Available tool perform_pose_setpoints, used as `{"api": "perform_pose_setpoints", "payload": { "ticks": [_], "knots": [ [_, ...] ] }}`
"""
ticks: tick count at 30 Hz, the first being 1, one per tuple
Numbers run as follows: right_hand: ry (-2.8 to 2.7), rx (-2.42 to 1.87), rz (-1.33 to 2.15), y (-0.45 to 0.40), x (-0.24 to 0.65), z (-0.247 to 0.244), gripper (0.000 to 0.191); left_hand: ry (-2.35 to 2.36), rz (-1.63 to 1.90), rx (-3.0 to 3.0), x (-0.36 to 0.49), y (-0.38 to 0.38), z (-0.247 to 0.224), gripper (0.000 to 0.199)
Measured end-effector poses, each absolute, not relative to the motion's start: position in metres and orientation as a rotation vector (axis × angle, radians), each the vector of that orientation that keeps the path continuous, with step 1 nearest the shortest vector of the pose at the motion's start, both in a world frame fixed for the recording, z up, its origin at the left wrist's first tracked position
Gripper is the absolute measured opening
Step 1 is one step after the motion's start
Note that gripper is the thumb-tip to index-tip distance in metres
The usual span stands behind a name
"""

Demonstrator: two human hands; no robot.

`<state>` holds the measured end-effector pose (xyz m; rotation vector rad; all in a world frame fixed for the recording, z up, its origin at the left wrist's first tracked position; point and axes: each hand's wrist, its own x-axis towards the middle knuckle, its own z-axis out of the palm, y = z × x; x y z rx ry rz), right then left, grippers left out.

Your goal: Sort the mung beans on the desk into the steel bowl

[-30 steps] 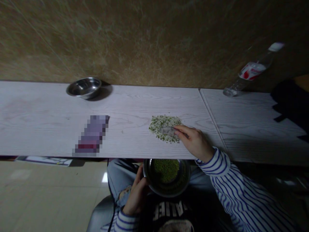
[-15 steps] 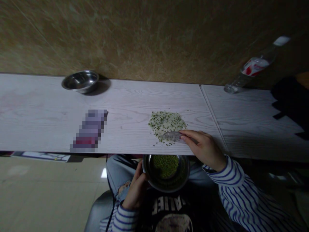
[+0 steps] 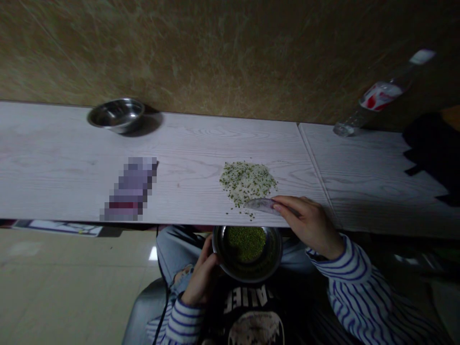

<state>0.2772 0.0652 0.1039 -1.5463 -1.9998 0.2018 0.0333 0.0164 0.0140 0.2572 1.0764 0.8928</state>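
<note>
A mixed pile of white rice-like grains and green mung beans (image 3: 248, 181) is spread on the pale wooden table. My right hand (image 3: 309, 220) pinches a thin, translucent, scraper-like piece (image 3: 261, 205), its tip at the near edge of the pile. A few loose beans lie around that tip. Below the table edge, my left hand (image 3: 204, 275) grips the left rim of a steel bowl (image 3: 264, 272), which is over my lap. Green mung beans (image 3: 247, 243) cover the bowl's bottom.
Another steel bowl (image 3: 117, 116) stands at the back left by the wall. A blurred-out flat item (image 3: 131, 189) lies left of the pile. At the back right are a clear bottle with a red-and-white label (image 3: 381, 96) and a black object (image 3: 431, 153).
My right hand and the translucent piece have shifted slightly right and towards the table's near edge. My left hand keeps its grip on the bowl. The whole view has moved a little.
</note>
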Motion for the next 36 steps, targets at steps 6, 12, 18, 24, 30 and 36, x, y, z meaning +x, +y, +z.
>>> {"api": "perform_pose_setpoints", "payload": {
  "ticks": [6,12,18,24,30,36],
  "knots": [
    [-2.031,-1.533,0.219,0.06,0.275,0.103,0.018,1.105,0.864,0.279,0.032,0.016,0.011,0.066],
    [-2.018,-1.567,0.208,0.052,0.283,0.105,0.017,1.055,0.869,0.278,0.032,0.016,0.01,0.064],
    [-1.995,-1.609,0.204,0.049,0.288,0.102,0.017,1.06,0.875,0.279,0.034,0.016,0.013,0.061],
    [-2.044,-1.558,0.197,0.049,0.28,0.105,0.018,1.118,0.889,0.229,0.035,0.015,0.013,0.063],
    [-2.024,-1.596,0.17,0.045,0.289,0.104,0.016,1.085,0.883,0.232,0.031,0.015,0.009,0.059],
    [-2.04,-1.6,0.153,0.044,0.291,0.103,0.016,1.071,0.877,0.223,0.031,0.015,0.009,0.06]
  ]
}}
